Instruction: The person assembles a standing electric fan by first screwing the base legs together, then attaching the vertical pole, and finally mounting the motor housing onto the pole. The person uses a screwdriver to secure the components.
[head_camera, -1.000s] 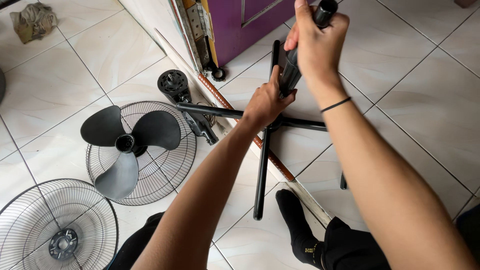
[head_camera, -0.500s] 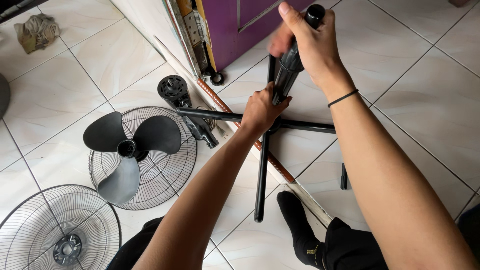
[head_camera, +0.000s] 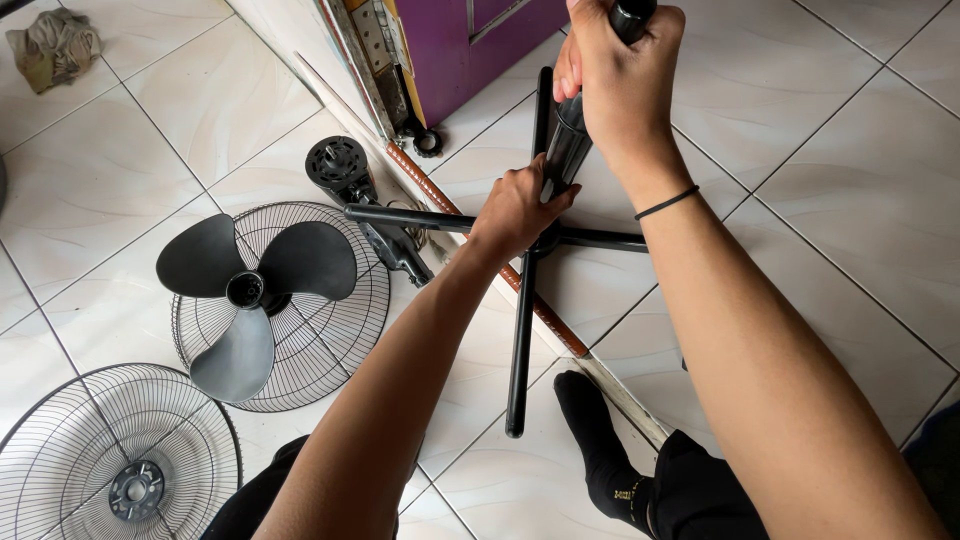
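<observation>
A black fan stand pole (head_camera: 566, 150) rises from a cross-shaped black base (head_camera: 522, 330) lying on the tiled floor. My left hand (head_camera: 515, 212) grips the pole low down, just above the base's hub. My right hand (head_camera: 620, 75) is wrapped around the pole near its top end. Both arms reach forward over my legs and a black sock (head_camera: 592, 440).
A black three-blade fan propeller (head_camera: 250, 290) lies on a wire grille (head_camera: 340, 340) at the left. A second grille (head_camera: 120, 460) sits bottom left. The fan motor (head_camera: 340, 168) lies by a door threshold, near a purple door (head_camera: 480, 40). A crumpled rag (head_camera: 52, 45) lies top left.
Both hands stay on the pole while my right hand shifts around its top. The view drifts slightly.
</observation>
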